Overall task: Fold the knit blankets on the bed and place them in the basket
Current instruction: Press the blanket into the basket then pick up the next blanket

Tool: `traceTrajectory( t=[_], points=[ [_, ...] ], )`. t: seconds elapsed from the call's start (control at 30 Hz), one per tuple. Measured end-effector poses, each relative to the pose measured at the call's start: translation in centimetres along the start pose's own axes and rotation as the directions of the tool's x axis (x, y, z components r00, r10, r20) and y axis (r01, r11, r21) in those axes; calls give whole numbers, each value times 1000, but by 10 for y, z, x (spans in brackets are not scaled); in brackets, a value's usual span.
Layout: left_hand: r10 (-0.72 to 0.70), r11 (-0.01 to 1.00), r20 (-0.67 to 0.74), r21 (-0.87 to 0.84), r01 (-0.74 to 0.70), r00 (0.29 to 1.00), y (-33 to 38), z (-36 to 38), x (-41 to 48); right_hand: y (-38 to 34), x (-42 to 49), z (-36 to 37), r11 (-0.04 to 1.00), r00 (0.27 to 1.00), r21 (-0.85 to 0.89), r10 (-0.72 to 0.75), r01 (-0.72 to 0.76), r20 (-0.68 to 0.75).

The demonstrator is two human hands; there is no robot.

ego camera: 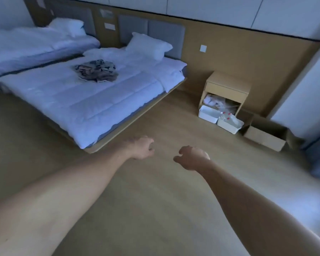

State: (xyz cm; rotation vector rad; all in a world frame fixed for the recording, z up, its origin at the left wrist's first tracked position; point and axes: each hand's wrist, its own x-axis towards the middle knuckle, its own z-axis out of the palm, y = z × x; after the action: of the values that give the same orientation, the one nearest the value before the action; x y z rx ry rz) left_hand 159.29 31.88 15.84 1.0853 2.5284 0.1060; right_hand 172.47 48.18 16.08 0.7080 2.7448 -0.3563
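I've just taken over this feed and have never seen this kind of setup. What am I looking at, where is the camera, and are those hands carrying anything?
There is no machine here: a person wears one camera on the head, looking forward and down. The two bare arms are theirs, with the left hand and right hand held out over the wooden floor, loosely curled and holding nothing. Ahead is the nearer bed with a crumpled heap of knit blankets lying on it, unfolded. Beside the bed stands a nightstand with white bins at its foot.
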Motion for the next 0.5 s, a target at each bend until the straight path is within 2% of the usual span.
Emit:
traceTrajectory(
  t=[0.33, 0.5],
  points=[
    [-303, 951, -37, -66, 301, 952, -162, -50, -7, -170, 123, -24, 951, 955, -96, -288, 293, 67],
    [-478, 876, -73, -112, 469, 875, -228, -92, 9, -234, 193, -47, 902, 909, -115, -409, 416, 82]
  ],
)
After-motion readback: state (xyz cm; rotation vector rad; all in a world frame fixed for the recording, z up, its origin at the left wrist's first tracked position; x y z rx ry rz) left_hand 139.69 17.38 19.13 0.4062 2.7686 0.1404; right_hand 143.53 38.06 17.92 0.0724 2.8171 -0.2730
